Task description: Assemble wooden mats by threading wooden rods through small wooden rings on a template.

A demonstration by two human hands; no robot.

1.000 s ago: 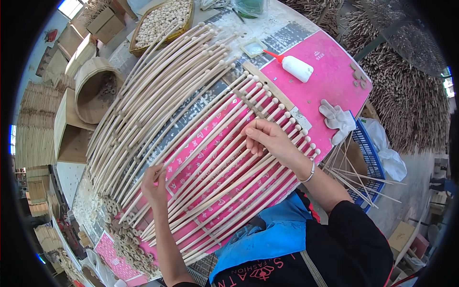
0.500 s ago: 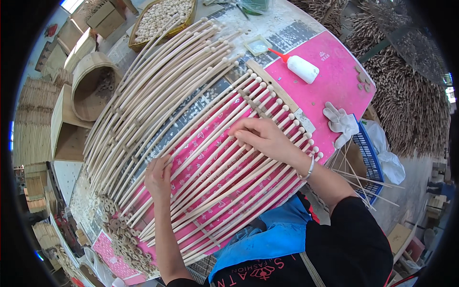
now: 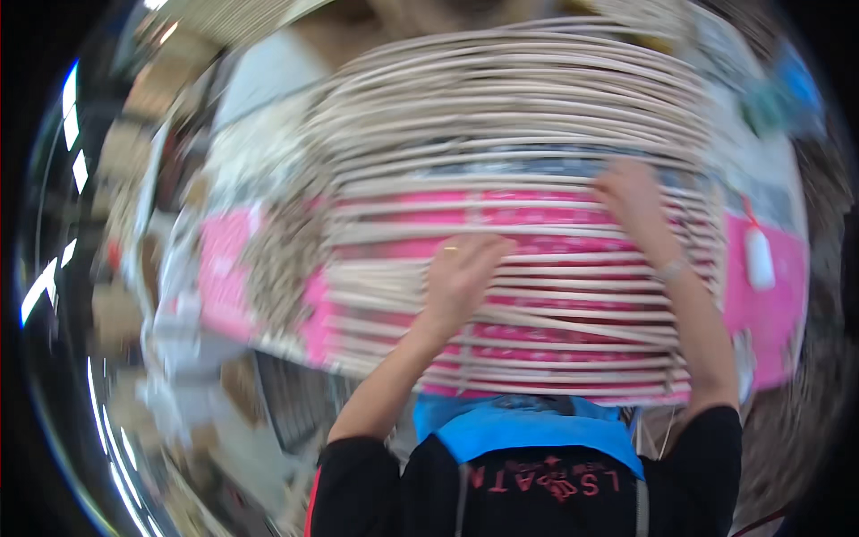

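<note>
Rows of long, pale wooden sticks (image 3: 555, 285) lie side by side across a pink patterned sheet (image 3: 403, 215). My left hand (image 3: 461, 279), with a ring on one finger, rests over the middle of these sticks. Blur smears its fingertips, so its grip is unclear. Farther right and higher up, my right hand (image 3: 632, 199) is closed at the far edge of the row. Its curled fingers meet the end of a visible stick length, but blur hides exactly what they hold. Beyond it lies another thick layer of sticks (image 3: 510, 94).
At left, a heap of small brown wooden pieces (image 3: 291, 264) borders the stick ends. A white squeeze bottle (image 3: 760, 258) with a red tip lies on the pink surface at right. A blurred green object (image 3: 771, 107) sits at the far right.
The view has swung round, so the sticks now run nearly level across it. My right hand has moved to the far side of the pink sheet's row; my left lies nearer its middle.
</note>
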